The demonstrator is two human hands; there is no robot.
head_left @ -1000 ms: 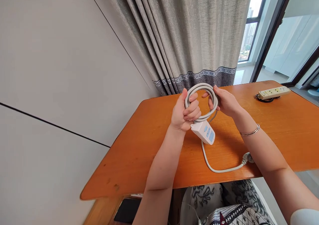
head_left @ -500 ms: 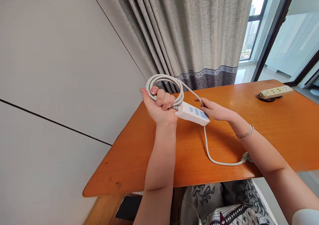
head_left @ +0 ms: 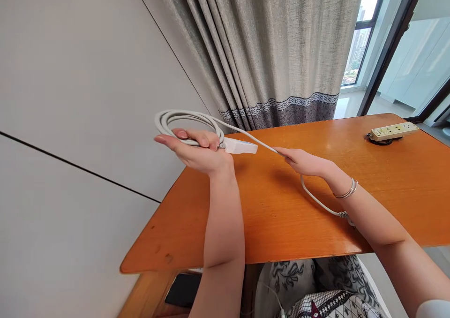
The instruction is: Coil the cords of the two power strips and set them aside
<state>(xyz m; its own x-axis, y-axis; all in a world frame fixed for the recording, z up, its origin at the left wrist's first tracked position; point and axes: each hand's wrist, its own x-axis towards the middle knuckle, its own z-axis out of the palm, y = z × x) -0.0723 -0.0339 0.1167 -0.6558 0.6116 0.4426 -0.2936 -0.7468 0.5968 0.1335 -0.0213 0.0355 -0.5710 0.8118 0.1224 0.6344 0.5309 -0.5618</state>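
My left hand (head_left: pixel 197 151) is raised left of the orange table (head_left: pixel 274 215), palm up, fingers curled round a flat coil of grey cable (head_left: pixel 176 120). The white power strip (head_left: pixel 241 145) sticks out to the right of that hand, seen edge-on. A taut length of the cable runs from the coil to my right hand (head_left: pixel 302 162), which pinches it above the table. From there the cable drops in a loop to the plug (head_left: pixel 346 216) near my right forearm, which wears thin bangles.
A second, cream power strip (head_left: pixel 393 130) lies at the table's far right corner. Grey curtains (head_left: pixel 274 50) hang behind the table, a plain wall panel stands on the left, glass doors on the right. My patterned clothing shows below the table's near edge.
My left hand has carried the coil and power strip further left and turned palm up. My right hand left the strip and now pinches the cable, which has pulled taut.
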